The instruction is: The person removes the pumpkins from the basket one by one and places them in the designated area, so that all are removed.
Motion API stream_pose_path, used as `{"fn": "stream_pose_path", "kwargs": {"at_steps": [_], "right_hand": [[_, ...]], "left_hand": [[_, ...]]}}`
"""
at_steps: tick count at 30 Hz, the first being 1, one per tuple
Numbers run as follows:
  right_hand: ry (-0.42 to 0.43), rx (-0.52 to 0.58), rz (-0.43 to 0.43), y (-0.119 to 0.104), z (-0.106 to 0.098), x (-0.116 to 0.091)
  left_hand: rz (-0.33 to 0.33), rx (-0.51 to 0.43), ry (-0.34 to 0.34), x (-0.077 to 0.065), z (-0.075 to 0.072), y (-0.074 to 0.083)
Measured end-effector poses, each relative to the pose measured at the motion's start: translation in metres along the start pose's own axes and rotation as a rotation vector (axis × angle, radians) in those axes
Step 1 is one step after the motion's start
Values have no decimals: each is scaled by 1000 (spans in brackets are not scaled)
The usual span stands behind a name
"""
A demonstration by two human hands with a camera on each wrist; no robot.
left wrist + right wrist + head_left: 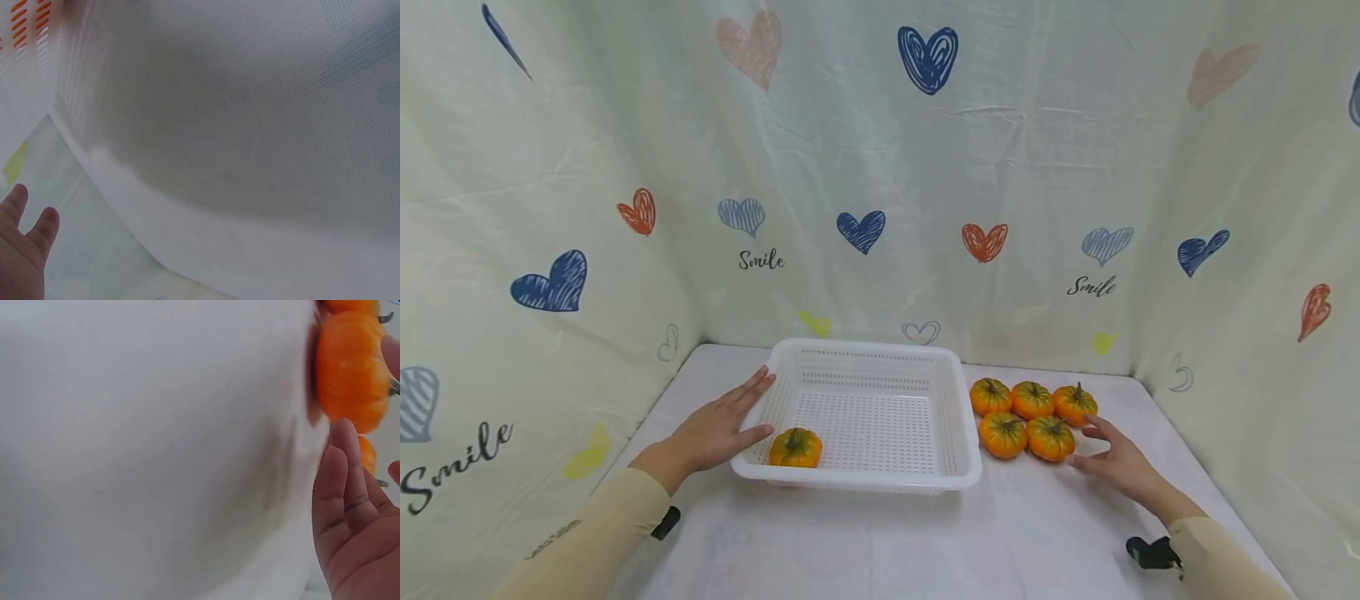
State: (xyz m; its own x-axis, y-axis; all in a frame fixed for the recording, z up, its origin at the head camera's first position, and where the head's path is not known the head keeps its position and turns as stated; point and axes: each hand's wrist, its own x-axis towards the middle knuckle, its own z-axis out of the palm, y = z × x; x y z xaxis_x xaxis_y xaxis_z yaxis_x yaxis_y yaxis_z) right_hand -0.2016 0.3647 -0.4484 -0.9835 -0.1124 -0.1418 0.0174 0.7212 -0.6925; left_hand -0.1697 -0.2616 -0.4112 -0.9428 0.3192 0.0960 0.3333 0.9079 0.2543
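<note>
A white perforated plastic basket (868,481) stands on the table with one small orange-and-green pumpkin (796,448) in its front left corner. My left hand (718,429) lies against the basket's left side, fingers extended along the rim. Only part of that hand (25,244) appears in the left wrist view. To the right of the basket sit several similar pumpkins in two rows. My right hand (1116,462) is beside the front-right pumpkin (1050,438), thumb and fingers spread, holding nothing. In the right wrist view its fingers (329,481) are close to an orange pumpkin (352,369); contact is unclear.
The table (880,550) has a white cover. Behind and at both sides hangs a pale curtain (880,150) printed with hearts and the word Smile. A back-row pumpkin (990,397) stands close to the basket's right wall.
</note>
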Motion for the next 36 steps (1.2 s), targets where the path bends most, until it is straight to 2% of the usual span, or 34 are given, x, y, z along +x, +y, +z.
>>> {"fn": "stream_pose_path", "kwargs": {"at_steps": [5,9,15,21,28,36], "right_hand": [[30,-41,-55,-9,-17,-4],[60,-57,-114,-25,-30,-4],[79,-82,-215,-60,-46,4],[63,-82,-274,-98,-56,17],[12,-106,-339,-152,-47,38],[-92,-96,-417,-211,-15,59]], "left_hand": [[-2,-5,-3,0,-1,1],[5,-3,4,0,-2,2],[10,5,-1,0,-1,0],[19,5,-5,0,0,-2],[6,16,-10,1,-1,-1],[-2,16,-8,1,0,0]]}}
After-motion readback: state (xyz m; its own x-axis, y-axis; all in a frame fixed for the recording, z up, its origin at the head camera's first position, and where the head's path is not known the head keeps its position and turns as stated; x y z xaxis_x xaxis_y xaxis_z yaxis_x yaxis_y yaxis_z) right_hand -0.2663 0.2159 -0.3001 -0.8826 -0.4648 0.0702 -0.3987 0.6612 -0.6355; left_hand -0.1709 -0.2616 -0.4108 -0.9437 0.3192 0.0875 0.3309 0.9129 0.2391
